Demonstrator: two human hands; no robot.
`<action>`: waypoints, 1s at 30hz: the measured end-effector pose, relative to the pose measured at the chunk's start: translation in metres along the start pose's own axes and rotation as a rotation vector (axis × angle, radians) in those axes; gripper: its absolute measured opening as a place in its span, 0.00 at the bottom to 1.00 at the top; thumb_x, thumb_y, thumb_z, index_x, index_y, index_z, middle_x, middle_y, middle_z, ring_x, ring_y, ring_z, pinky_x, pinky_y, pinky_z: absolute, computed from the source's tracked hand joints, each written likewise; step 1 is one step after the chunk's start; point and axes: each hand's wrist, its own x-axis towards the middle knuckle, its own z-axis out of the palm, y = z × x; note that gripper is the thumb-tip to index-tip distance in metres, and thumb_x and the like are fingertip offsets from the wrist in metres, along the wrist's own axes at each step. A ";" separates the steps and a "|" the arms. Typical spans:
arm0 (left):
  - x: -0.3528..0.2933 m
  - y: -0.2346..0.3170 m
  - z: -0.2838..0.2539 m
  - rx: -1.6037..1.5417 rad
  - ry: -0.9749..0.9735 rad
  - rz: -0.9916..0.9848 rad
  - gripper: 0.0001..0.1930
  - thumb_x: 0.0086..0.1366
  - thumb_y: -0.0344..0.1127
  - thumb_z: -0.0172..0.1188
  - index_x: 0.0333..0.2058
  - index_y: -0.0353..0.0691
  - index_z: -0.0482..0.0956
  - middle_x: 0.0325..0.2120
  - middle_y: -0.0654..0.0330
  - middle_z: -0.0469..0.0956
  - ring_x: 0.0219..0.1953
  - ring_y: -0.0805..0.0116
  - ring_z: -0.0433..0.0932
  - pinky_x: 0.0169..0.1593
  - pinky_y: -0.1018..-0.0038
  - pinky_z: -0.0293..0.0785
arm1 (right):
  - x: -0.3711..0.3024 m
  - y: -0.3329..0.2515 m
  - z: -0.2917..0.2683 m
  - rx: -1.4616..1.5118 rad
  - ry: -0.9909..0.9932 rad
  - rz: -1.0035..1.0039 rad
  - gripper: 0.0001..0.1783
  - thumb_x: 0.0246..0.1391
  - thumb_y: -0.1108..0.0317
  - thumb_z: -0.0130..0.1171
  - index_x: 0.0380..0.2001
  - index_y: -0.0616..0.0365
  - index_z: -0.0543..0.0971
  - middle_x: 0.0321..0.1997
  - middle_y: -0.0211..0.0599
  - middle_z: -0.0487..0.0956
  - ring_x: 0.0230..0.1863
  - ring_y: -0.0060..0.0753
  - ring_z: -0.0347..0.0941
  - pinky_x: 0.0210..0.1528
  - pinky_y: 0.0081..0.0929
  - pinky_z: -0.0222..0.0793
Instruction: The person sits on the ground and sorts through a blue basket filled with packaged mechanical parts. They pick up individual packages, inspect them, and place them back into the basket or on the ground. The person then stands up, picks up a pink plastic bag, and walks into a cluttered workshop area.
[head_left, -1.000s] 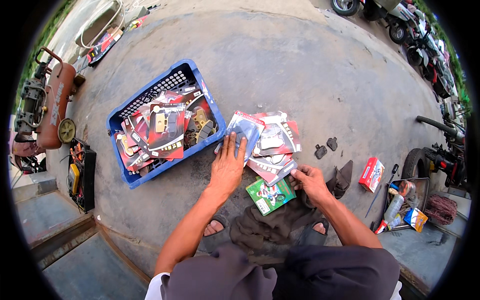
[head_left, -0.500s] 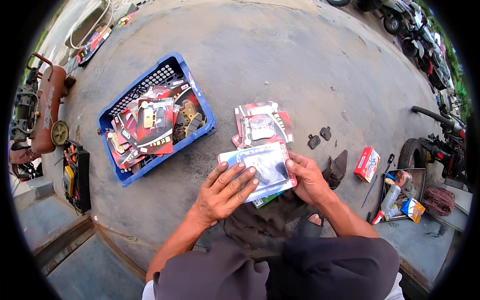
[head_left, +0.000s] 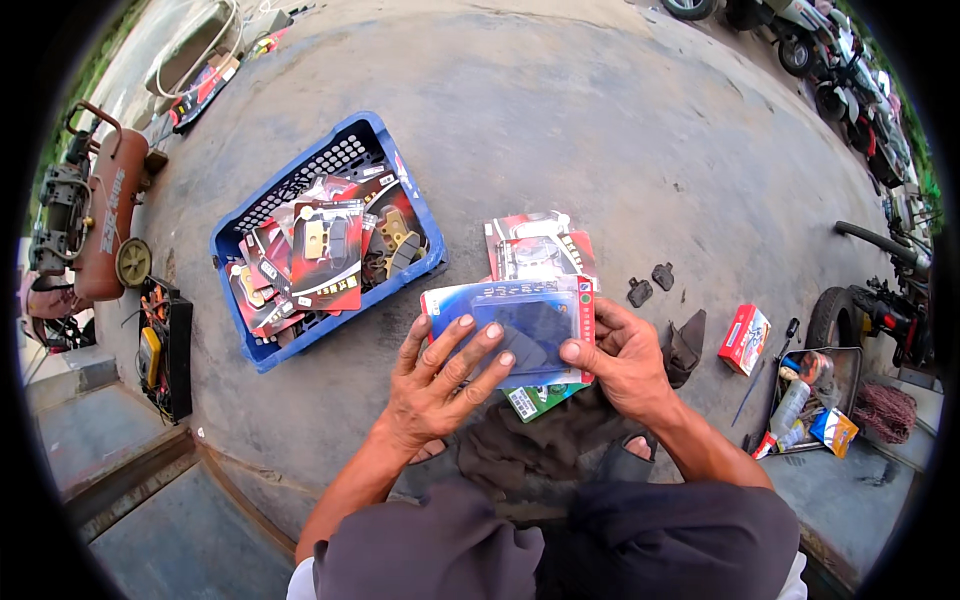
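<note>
In front of my knees I hold a blue blister pack (head_left: pixel 455 300) with a red right edge and dark brake pads under its clear plastic. My left hand (head_left: pixel 430 390) lays spread fingers over the pack's left part; its thumb is hidden. My right hand (head_left: pixel 635 365) pinches the right edge, thumb on the front and fingers behind. A green and white card (head_left: pixel 540 402) shows below the pack. Just beyond, red and white carded packs (head_left: pixel 545 250) lie on the concrete. Two loose dark brake pads (head_left: pixel 640 291) rest to their right.
A blue plastic basket (head_left: pixel 430 250) at left holds carded brake pads. Dark cloth (head_left: pixel 530 450) lies between my feet. At right are a red and white box (head_left: pixel 745 340), a screwdriver (head_left: pixel 790 330) and a tray (head_left: pixel 850 365) of supplies. A red air compressor (head_left: pixel 115 215) stands far left.
The pack is tilted more upright, so its blue backing and dark pads show more clearly. My right hand has shifted slightly right. The whole view has moved a little.
</note>
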 end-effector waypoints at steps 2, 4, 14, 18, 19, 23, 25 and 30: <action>0.005 -0.005 -0.006 0.054 0.028 0.030 0.17 0.63 0.38 0.62 0.52 0.59 0.83 0.60 0.66 0.78 0.68 0.61 0.68 0.76 0.54 0.52 | 0.002 0.003 0.002 0.083 -0.021 -0.021 0.31 0.61 0.73 0.66 0.64 0.69 0.68 0.57 0.44 0.80 0.54 0.28 0.78 0.57 0.28 0.76; 0.006 -0.008 -0.010 0.064 0.056 0.038 0.16 0.63 0.38 0.63 0.51 0.59 0.83 0.59 0.66 0.79 0.66 0.61 0.70 0.75 0.54 0.54 | 0.004 0.001 0.004 0.090 -0.044 -0.010 0.31 0.61 0.73 0.66 0.64 0.69 0.68 0.57 0.44 0.80 0.54 0.29 0.78 0.57 0.29 0.76; -0.014 -0.085 -0.054 0.284 0.240 -0.341 0.23 0.63 0.20 0.59 0.57 0.39 0.79 0.59 0.52 0.78 0.63 0.48 0.74 0.67 0.53 0.65 | 0.037 0.013 -0.055 -0.582 0.269 -0.104 0.35 0.61 0.59 0.67 0.64 0.70 0.69 0.59 0.51 0.78 0.51 0.34 0.78 0.50 0.33 0.76; -0.024 -0.074 -0.048 0.315 0.002 -0.407 0.30 0.60 0.26 0.64 0.63 0.41 0.73 0.69 0.48 0.65 0.70 0.45 0.63 0.71 0.49 0.57 | 0.054 0.042 -0.093 -0.995 0.478 -0.138 0.37 0.60 0.58 0.68 0.64 0.71 0.68 0.54 0.51 0.80 0.47 0.33 0.78 0.49 0.31 0.75; -0.026 -0.068 -0.044 0.187 -0.002 -0.373 0.32 0.59 0.28 0.66 0.64 0.42 0.71 0.69 0.48 0.64 0.71 0.45 0.62 0.71 0.48 0.56 | 0.061 0.047 -0.095 -0.993 0.478 -0.130 0.37 0.60 0.58 0.68 0.64 0.71 0.68 0.54 0.51 0.80 0.47 0.33 0.78 0.49 0.31 0.75; -0.005 -0.033 0.003 -0.142 -0.128 -0.300 0.31 0.58 0.29 0.68 0.61 0.38 0.71 0.68 0.45 0.64 0.71 0.45 0.61 0.71 0.51 0.60 | 0.078 0.057 -0.102 -0.435 0.367 0.073 0.30 0.61 0.64 0.66 0.61 0.72 0.71 0.45 0.42 0.83 0.43 0.26 0.77 0.46 0.25 0.73; 0.010 -0.021 0.028 -0.219 -0.152 -0.314 0.32 0.59 0.29 0.68 0.62 0.38 0.69 0.68 0.44 0.63 0.71 0.44 0.61 0.71 0.52 0.61 | 0.080 0.059 -0.102 -0.420 0.345 0.054 0.24 0.62 0.67 0.65 0.57 0.71 0.76 0.45 0.40 0.83 0.42 0.25 0.77 0.45 0.24 0.73; 0.028 -0.011 0.080 -0.714 -0.208 -0.772 0.41 0.58 0.34 0.72 0.67 0.34 0.61 0.70 0.42 0.57 0.72 0.42 0.58 0.72 0.57 0.59 | 0.058 0.049 -0.086 -0.339 0.410 0.005 0.18 0.62 0.70 0.63 0.51 0.70 0.79 0.43 0.38 0.84 0.41 0.24 0.77 0.42 0.25 0.75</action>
